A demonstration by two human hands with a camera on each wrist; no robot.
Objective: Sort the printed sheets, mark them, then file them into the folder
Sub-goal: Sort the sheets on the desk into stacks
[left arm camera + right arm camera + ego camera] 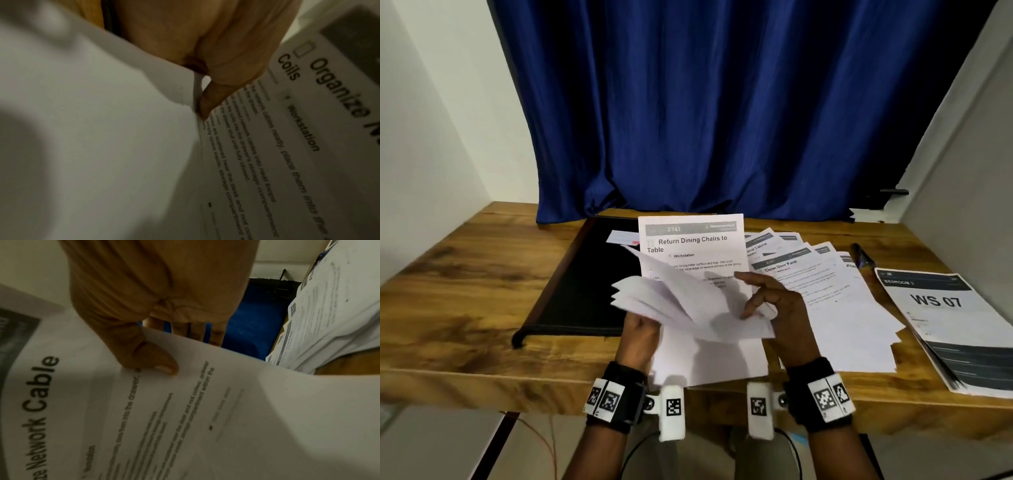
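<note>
A sheaf of printed sheets (688, 308) is fanned out above the table's front, held between both hands. My left hand (642, 330) grips its left edge from below; in the left wrist view a finger (207, 104) is tucked between the pages beside the "Organize Network Cable Coils" sheet (287, 146). My right hand (760, 298) pinches the right side, its thumb (158, 361) pressing on that sheet (185, 418) with the other fingers behind it. The sheet "Return Dining Chairs to Table" (691, 246) lies flat behind the sheaf. An open black folder (585, 281) lies at the left.
More printed sheets (832, 294) are spread in a fan on the right. A dark pen (863, 257) lies beyond them. A "WS 07" booklet (945, 325) sits at the right edge. A small white card (621, 237) rests on the folder. A blue curtain (722, 120) hangs behind the wooden table (465, 291).
</note>
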